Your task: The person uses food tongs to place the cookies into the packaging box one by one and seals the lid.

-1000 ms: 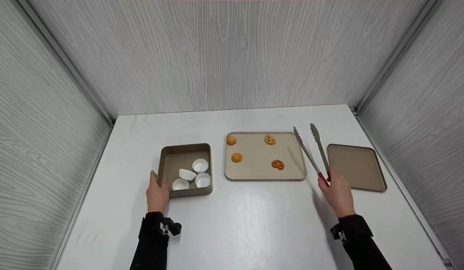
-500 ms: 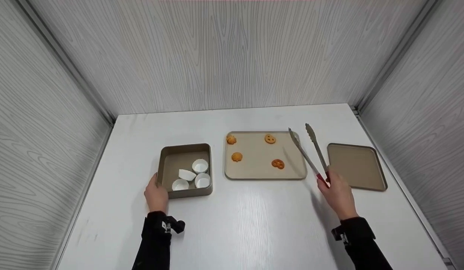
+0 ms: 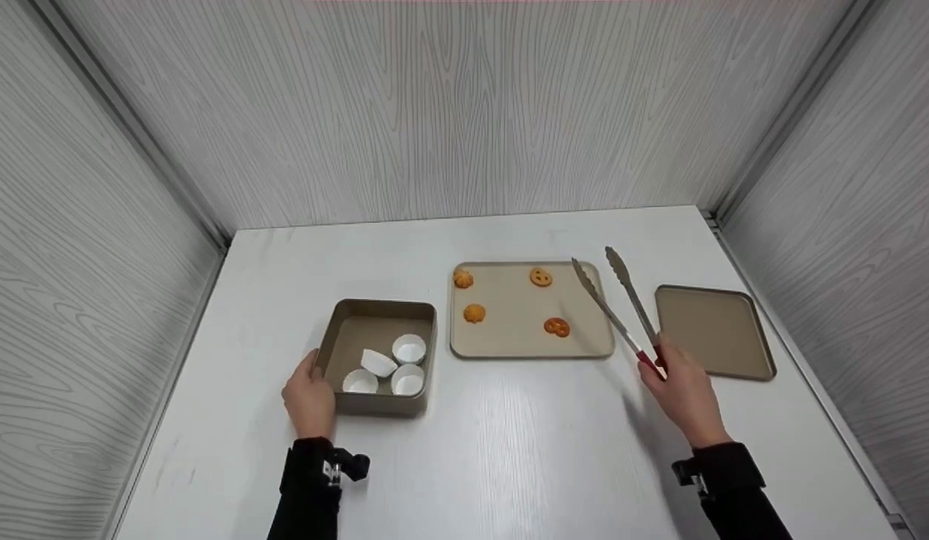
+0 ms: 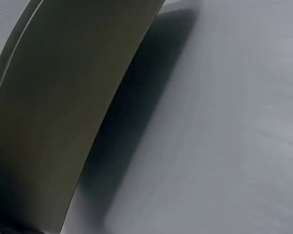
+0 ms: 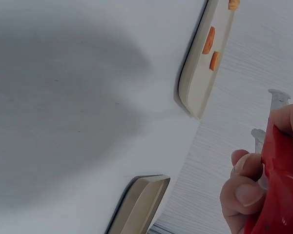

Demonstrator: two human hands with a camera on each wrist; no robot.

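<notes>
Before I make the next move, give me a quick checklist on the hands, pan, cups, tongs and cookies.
1. Left hand holding the pan at its left side: ok.
2. Pan flat on the table: cannot tell; the left wrist view shows dark shadow beside it.
3. All cups in the pan upright: not ok; one of the four is tipped.
4. Right hand holding the tongs, tips apart with nothing between: ok.
5. All four cookies on the tray, apart from each other: ok.
6. Tongs not touching the tray: cannot tell; one arm overlaps its right end in the head view.
</notes>
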